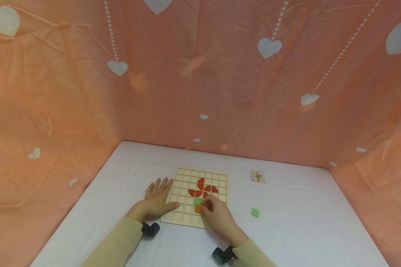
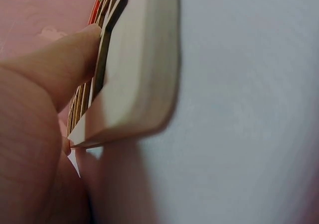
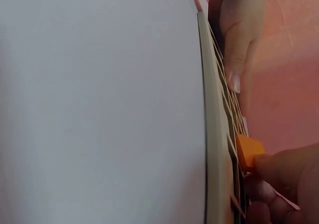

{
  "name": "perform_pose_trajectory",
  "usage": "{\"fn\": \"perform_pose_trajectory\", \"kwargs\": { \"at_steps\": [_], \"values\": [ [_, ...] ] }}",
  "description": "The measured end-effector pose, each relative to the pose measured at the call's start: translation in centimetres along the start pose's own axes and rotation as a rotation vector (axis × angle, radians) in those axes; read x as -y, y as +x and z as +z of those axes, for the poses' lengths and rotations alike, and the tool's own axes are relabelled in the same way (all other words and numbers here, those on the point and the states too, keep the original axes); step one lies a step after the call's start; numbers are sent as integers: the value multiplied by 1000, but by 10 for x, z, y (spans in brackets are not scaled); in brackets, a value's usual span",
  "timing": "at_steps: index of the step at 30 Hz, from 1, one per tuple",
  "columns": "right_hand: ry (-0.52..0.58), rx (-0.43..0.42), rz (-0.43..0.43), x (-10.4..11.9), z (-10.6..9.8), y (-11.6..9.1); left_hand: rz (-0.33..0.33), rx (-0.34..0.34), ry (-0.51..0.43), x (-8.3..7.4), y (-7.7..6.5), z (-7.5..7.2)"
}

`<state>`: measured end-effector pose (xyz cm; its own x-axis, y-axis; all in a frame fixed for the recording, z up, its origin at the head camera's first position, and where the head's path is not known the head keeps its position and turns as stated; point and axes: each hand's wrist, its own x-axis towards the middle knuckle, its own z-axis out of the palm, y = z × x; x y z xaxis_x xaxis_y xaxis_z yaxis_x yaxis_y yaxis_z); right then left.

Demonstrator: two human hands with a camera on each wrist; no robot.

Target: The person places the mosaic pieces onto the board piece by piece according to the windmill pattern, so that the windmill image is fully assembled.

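A wooden grid board [image 1: 187, 178] lies on the white table. Red rounded pieces [image 1: 200, 183] sit in its cells as a pinwheel, with a green square tile [image 1: 198, 201] just below them. My left hand [image 1: 155, 202] rests at the board's left edge, fingers spread and thumb laid over the grid. Between thumb and fingers, my right hand [image 1: 218, 215] pinches an orange square tile [image 3: 249, 152]. That tile stands tilted at the grid cells beneath the green one, seen in the right wrist view. The right hand hides part of the board's lower right.
Another green square tile [image 1: 255, 212] lies on the table to the right of the board. Farther back is a small card [image 1: 257, 176] printed with a grid and a red pinwheel pattern. An orange cloth [image 1: 200, 92] with pale hearts surrounds the table.
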<state>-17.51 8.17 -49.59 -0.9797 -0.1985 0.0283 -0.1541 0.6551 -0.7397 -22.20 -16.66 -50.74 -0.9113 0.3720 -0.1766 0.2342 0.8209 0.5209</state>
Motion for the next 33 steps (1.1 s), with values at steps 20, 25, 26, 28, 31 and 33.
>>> {"fn": "perform_pose_trajectory", "kwargs": {
  "at_steps": [20,25,26,28,31,33],
  "values": [
    [-55,42,-1,1,5,-1,-8,0,2,2,0,2],
    [-80,32,-33,1,6,-2,-5,-2,-2,0,-1,2],
    [-85,30,-41,1,6,-2,-5,2,-2,0,-1,2],
    [-94,28,-57,0,7,-2,-7,4,-1,-1,-1,1],
    [-96,26,-63,1,7,-2,-5,2,-6,-1,-2,1],
    [-97,22,-65,1,7,-3,-4,-3,-6,-1,-2,1]
  ]
}}
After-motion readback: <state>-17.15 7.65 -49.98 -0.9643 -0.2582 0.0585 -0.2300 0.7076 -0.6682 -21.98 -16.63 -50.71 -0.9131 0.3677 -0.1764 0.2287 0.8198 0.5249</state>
